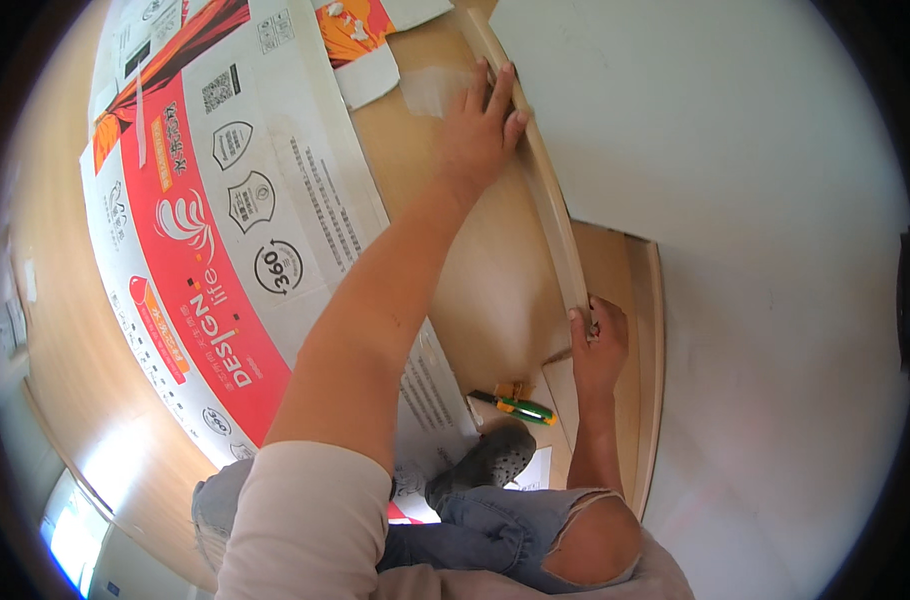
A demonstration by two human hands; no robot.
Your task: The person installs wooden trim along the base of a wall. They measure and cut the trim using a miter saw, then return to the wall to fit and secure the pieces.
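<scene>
A long, light wooden trim strip [547,190] runs along the foot of the white wall. My left hand [482,125] reaches across to the strip's farther part, fingers spread and their tips pressed against it. Nearer to me, at the strip's close end, my right hand [600,345] is closed around it, thumb on the left side and fingers on the wall side. What lies inside the right palm is partly hidden. A green and yellow utility knife [525,409] rests on the floor left of my right forearm, beside a small brownish-yellow object [515,390].
A large flattened cardboard sheet [305,200], printed red and white, covers the floor on the left. The white wall [755,250] rises on the right, with another wooden strip [653,350] at its base. My dark clog [490,462] stands close to the knife.
</scene>
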